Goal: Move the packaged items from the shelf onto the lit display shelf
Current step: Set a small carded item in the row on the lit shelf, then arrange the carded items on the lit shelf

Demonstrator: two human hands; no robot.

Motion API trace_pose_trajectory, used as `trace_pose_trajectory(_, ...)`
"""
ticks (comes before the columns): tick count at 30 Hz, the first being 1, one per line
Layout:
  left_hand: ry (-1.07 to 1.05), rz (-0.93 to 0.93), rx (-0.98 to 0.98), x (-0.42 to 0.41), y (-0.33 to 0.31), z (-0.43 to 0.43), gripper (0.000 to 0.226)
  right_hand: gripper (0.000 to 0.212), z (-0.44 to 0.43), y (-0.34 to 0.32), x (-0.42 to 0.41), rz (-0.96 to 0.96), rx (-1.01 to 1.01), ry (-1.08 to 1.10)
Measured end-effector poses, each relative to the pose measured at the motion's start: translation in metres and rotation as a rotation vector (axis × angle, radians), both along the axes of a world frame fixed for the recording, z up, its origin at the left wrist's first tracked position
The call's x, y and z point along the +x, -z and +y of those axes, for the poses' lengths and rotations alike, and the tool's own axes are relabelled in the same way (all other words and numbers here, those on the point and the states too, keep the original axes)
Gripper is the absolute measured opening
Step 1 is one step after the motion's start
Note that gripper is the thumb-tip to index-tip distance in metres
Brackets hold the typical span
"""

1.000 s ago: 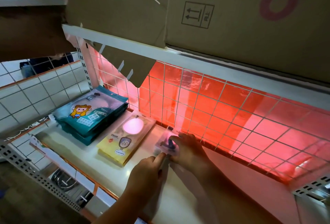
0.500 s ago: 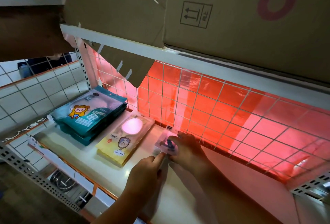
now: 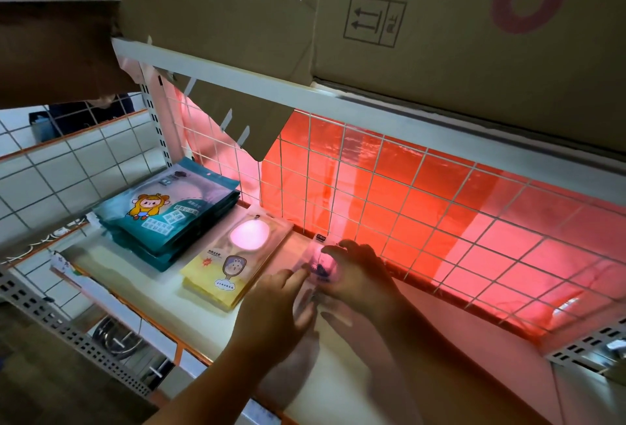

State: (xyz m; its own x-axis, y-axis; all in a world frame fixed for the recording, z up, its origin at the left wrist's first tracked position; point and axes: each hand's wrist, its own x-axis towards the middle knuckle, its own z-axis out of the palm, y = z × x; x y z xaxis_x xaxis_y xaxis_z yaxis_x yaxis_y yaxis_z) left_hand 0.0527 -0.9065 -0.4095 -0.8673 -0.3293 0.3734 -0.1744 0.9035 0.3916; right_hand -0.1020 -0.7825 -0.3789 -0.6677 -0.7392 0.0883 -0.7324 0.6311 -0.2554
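A small clear packet (image 3: 318,257) with a dark item inside lies flat on the white lit shelf (image 3: 355,390), close to the red-lit wire grid. My right hand (image 3: 359,275) rests on its right side with fingers curled over it. My left hand (image 3: 274,309) touches its lower left edge with straight fingers. Left of the packet lies a yellow pack (image 3: 237,255) with a round window. Farther left sits a stack of teal packs (image 3: 166,214) with a cartoon figure.
A white wire grid (image 3: 423,208) with glowing red backing closes the shelf's rear. Cardboard boxes (image 3: 440,35) stand on the shelf above, one flap (image 3: 237,113) hanging down. A perforated rail (image 3: 67,333) runs along the front left; metal bowls (image 3: 115,336) sit below.
Both hands stay on the clear packet in nearly the same place. The view has shifted very slightly.
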Motion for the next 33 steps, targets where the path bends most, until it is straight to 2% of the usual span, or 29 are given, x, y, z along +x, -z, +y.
trace_pose_trajectory(3, -0.007, 0.035, 0.032, -0.006, -0.021, -0.009, 0.059, 0.077, -0.002, -0.013, 0.0, -0.018, -0.066, 0.007)
trace_pose_trajectory(7, 0.038, 0.123, 0.038, -0.009, -0.052, -0.018, 0.047, 0.077, -0.007, -0.041, 0.003, -0.009, -0.17, -0.026)
trace_pose_trajectory(11, 0.088, 0.217, 0.106, -0.01, -0.09, -0.025, 0.045, 0.041, -0.001, -0.067, 0.013, 0.076, -0.357, -0.014)
trace_pose_trajectory(13, 0.136, 0.287, 0.098, -0.011, -0.106, -0.024, 0.037, 0.029, 0.007, -0.085, 0.02, 0.114, -0.467, 0.01)
trace_pose_trajectory(16, 0.245, 0.369, 0.097, -0.017, -0.133, -0.015, 0.033, 0.027, 0.03, -0.119, 0.037, 0.144, -0.562, 0.076)
trace_pose_trajectory(20, 0.498, 0.492, 0.118, -0.028, -0.169, 0.014, 0.033, 0.029, 0.071, -0.165, 0.068, 0.22, -0.652, 0.179)
trace_pose_trajectory(24, 0.705, 0.539, 0.183, -0.038, -0.205, 0.058, 0.039, 0.033, 0.116, -0.206, 0.097, 0.33, -0.614, 0.318)
trace_pose_trajectory(29, 0.861, 0.607, 0.198, -0.044, -0.247, 0.117, 0.042, 0.037, 0.172, -0.255, 0.131, 0.531, -0.499, 0.51)
trace_pose_trajectory(33, 0.995, 0.653, 0.191, -0.034, -0.28, 0.165, 0.045, 0.038, 0.221, -0.288, 0.167, 0.584, -0.485, 0.607)
